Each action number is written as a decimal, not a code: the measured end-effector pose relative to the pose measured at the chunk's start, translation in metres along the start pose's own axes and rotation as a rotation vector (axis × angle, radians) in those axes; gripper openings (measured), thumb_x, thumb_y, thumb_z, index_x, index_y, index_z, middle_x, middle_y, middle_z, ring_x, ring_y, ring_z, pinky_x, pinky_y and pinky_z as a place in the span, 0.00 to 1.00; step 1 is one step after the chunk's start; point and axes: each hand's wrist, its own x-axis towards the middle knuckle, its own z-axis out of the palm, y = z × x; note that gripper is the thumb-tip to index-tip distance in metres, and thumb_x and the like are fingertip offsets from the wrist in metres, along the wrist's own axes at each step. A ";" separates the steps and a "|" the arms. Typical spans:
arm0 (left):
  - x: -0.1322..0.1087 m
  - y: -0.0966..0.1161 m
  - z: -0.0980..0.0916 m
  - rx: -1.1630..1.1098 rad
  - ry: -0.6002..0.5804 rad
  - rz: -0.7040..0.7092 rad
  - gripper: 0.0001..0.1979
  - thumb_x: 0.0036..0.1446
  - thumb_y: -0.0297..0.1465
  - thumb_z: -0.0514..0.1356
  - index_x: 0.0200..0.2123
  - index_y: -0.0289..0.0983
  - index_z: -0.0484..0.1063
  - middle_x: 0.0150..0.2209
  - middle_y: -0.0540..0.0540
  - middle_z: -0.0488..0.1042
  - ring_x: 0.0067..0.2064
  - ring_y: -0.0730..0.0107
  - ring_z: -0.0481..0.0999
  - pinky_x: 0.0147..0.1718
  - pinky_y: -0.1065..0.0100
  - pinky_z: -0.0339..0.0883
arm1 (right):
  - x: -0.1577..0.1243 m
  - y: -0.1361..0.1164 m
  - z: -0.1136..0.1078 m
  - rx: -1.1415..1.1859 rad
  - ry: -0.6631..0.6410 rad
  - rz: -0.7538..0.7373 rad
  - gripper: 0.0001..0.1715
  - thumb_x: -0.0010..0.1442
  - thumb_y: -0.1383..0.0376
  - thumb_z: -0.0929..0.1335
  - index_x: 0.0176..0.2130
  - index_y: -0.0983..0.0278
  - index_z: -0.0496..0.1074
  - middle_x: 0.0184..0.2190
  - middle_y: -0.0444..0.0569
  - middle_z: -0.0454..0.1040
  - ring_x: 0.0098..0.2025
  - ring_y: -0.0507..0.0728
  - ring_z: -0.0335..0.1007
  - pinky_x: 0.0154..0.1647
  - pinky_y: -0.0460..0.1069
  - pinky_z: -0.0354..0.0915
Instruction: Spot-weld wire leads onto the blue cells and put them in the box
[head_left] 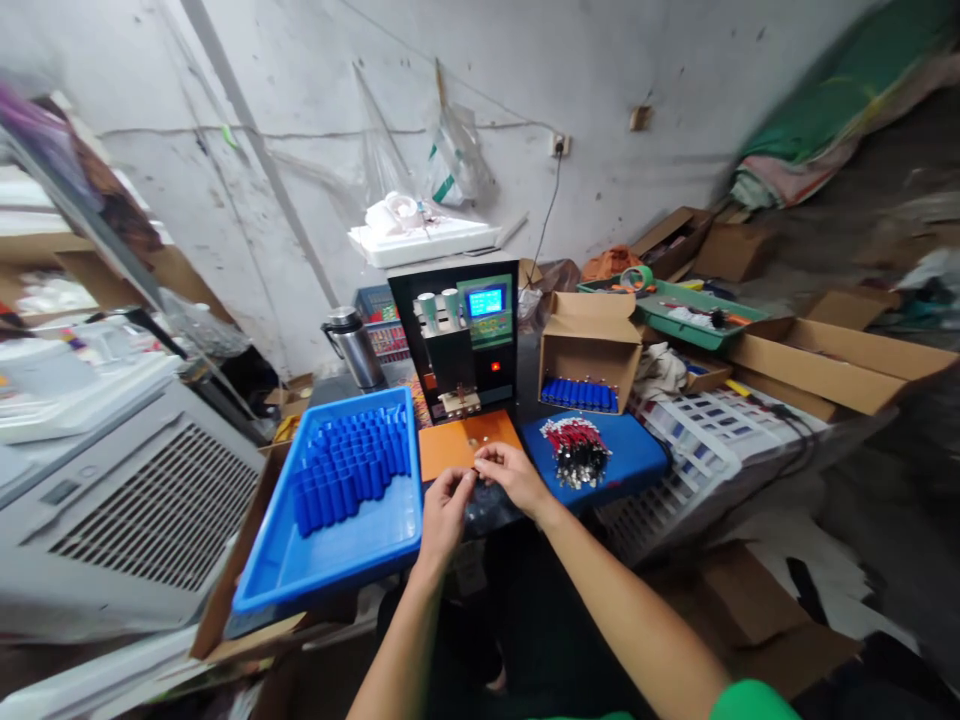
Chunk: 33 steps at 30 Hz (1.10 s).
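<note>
In the head view, my left hand (447,502) and my right hand (514,478) meet at the front edge of an orange mat (444,452). Both are closed in a pinch on something small and dark between the fingertips, too small to name. Just beyond them stands a black spot-welding machine (496,388) with a lit blue display; its electrodes (462,402) hang over the mat. To the left, a blue plastic tray (367,545) carries rows of blue cylindrical battery cells (341,480). A bundle of red and black wire leads (577,450) lies right of my right hand.
A blue mat (637,452) lies under the leads. Behind it stands an open cardboard box (592,352) with blue cells inside. A steel flask (357,350) stands left of the machine. White plastic crates (694,430) and a green tray (675,312) are at right.
</note>
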 end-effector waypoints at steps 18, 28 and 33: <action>0.011 0.009 -0.104 1.154 0.210 -0.116 0.20 0.60 0.32 0.56 0.57 0.40 0.68 0.47 0.39 0.73 0.43 0.59 0.77 0.39 0.63 0.68 | -0.018 0.016 -0.003 -0.048 0.054 0.030 0.20 0.49 0.50 0.73 0.27 0.64 0.70 0.18 0.42 0.67 0.22 0.52 0.62 0.27 0.48 0.61; 0.015 -0.010 -0.115 1.422 -0.008 -0.260 0.15 0.60 0.27 0.53 0.50 0.36 0.66 0.42 0.36 0.74 0.41 0.55 0.78 0.38 0.62 0.68 | -0.023 0.022 -0.006 0.013 0.083 0.078 0.20 0.47 0.50 0.74 0.26 0.64 0.70 0.18 0.42 0.67 0.21 0.51 0.61 0.24 0.47 0.61; 0.018 -0.020 -0.132 1.147 0.127 -0.142 0.15 0.54 0.31 0.58 0.45 0.36 0.71 0.40 0.39 0.77 0.43 0.56 0.77 0.45 0.60 0.69 | -0.024 0.022 -0.015 0.034 0.108 0.063 0.19 0.48 0.52 0.74 0.26 0.64 0.71 0.17 0.41 0.67 0.20 0.50 0.61 0.24 0.47 0.60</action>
